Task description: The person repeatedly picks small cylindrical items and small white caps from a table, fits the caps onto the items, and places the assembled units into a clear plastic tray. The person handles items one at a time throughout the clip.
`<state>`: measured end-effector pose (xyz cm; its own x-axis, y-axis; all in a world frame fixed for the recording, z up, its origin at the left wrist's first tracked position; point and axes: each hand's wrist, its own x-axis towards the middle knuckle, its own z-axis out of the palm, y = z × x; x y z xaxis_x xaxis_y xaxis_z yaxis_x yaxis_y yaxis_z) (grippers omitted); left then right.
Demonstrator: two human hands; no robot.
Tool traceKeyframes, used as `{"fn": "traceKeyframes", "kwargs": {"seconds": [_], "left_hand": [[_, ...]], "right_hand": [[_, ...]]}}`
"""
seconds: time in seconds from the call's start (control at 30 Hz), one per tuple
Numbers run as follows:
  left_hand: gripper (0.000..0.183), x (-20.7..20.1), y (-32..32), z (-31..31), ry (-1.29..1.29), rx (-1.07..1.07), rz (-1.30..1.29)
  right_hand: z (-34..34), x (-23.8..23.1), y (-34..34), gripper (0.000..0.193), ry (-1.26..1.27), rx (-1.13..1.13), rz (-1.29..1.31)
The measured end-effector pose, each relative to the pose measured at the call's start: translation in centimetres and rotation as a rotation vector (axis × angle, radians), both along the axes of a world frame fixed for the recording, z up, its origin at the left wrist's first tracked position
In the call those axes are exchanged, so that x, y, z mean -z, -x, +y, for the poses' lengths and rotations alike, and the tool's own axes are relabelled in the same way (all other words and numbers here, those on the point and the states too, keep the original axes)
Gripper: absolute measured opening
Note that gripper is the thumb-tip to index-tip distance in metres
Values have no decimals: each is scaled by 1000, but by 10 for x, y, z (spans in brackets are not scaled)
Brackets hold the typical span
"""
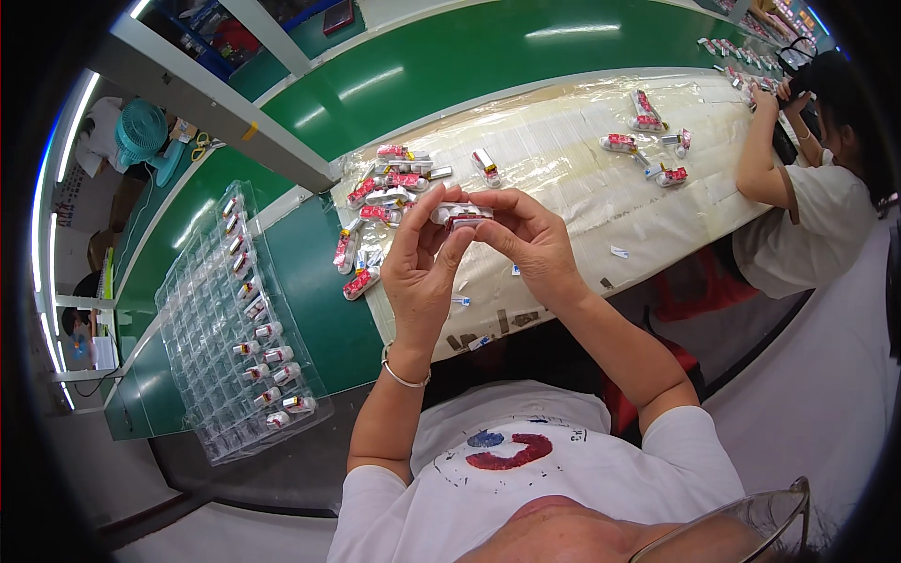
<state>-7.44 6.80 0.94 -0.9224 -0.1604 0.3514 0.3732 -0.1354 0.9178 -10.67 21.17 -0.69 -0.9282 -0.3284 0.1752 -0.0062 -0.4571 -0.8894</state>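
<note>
Between the fingertips of both hands is a small rounded white part with a red piece (465, 217), held above the work surface. My left hand (420, 261) grips its left end, fingers curled behind it and thumb in front. On the other end, my right hand (532, 246) pinches with thumb and fingers. Just beyond and left of my hands lies a loose cluster of similar red-and-white parts (405, 179), some with silvery ends. One more such part (485, 166) rests apart, farther back. The fingers partly hide the held part.
A clear compartment tray (202, 375) on the left holds several small parts along its right side. Film covers the pale table (563, 131), where other parts (648, 122) lie to the right. A metal post (235, 103) rises at left. Another person (798, 206) works at far right.
</note>
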Motion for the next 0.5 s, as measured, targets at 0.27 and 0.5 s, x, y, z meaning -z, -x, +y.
{"fn": "traceKeyframes", "kwargs": {"seconds": [0.27, 0.5], "left_hand": [[42, 2, -10, 2, 57, -80, -20], [40, 5, -9, -3, 34, -43, -98]], "right_hand": [[-15, 10, -18, 30, 308, -5, -181], [-25, 15, -26, 29, 299, 44, -249]]}}
